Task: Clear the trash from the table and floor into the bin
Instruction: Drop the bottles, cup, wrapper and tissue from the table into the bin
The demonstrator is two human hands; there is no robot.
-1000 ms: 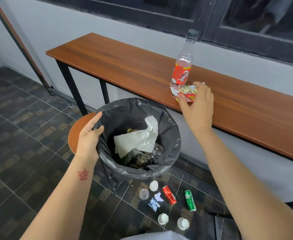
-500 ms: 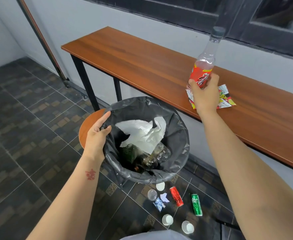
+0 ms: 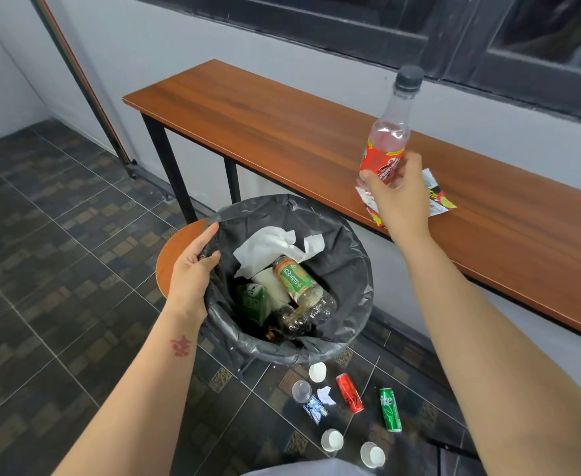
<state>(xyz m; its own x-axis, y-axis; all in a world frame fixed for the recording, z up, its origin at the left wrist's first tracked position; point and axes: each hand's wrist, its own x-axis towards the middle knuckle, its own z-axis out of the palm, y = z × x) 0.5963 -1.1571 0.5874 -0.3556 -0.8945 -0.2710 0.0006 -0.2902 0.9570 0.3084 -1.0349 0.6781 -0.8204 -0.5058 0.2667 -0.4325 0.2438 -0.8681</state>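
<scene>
My right hand (image 3: 398, 201) grips a clear plastic bottle (image 3: 386, 139) with a red label and a dark cap, held upright just above the wooden table (image 3: 282, 132). A red and yellow snack wrapper (image 3: 440, 201) lies on the table, partly hidden behind that hand. My left hand (image 3: 193, 269) holds the left rim of the bin (image 3: 350, 269), which is lined with a black bag. White tissue (image 3: 268, 245) and bottles lie inside the bin. On the floor below lie a red can (image 3: 349, 392), a green can (image 3: 390, 409), several white cups and small wrappers.
A round wooden stool (image 3: 172, 255) stands behind the bin's left side. The table runs along a grey wall under a dark window. A slanted pole (image 3: 86, 84) leans at the far left. Dark patterned tiles cover the floor.
My right hand moved from the wrapper to the bottle, closed round it and lifted it off the table. My left hand stayed on the bin rim.
</scene>
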